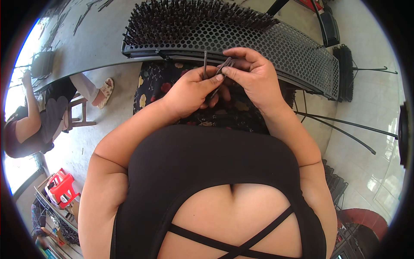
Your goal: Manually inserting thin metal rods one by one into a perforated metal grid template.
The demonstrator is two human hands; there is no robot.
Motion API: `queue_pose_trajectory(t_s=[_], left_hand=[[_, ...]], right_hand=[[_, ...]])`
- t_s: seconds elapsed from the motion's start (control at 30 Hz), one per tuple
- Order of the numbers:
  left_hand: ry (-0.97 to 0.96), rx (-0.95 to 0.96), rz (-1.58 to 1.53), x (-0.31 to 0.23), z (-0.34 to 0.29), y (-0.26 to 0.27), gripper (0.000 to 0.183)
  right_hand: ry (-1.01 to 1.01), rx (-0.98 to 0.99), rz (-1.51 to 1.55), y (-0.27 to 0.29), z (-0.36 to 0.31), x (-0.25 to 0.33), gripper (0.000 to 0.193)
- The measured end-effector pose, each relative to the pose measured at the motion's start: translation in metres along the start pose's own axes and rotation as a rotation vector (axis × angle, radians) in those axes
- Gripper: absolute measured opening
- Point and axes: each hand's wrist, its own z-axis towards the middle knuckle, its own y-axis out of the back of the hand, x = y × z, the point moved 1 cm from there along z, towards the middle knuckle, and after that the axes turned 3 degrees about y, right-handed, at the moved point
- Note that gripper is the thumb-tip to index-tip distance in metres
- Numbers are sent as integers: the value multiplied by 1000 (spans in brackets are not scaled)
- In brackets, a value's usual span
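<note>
The left hand (192,90) is gripping thin dark rods (223,65) above the flowered cloth (149,93), near the tray with holes (293,54), and the right hand (258,77) is pinching them too. One rod (205,60) is jutting out apart; a loosening thumb could be letting it slip onto the cloth.

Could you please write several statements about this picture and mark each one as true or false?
1. The left hand holds thin rods. True.
2. The right hand is far from the rods. False: it is right at them.
3. Dark pieces fill every hole of the perforated rack. False: many holes are bare.
4. Flower-patterned cloth lies beneath the hands. True.
5. The red plastic stool is at upper right. False: it is at lower left.
</note>
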Motion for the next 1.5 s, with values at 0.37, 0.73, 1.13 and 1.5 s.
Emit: queue_pose_trajectory(t_s=[0.37,0.73,1.13,1.5], left_hand=[[32,-38,-16,-13,6,9,15],[142,-156,-257,-12,11,17,16],[128,-132,-246,-5,14,19,16],[109,-190,-192,-7,12,19,16]], right_hand=[[579,-251,-103,44,30,37,21],[823,-371,-206,90,56,24,18],[841,-257,-298,87,63,22,20],[833,-346,-498,72,59,27,21]])
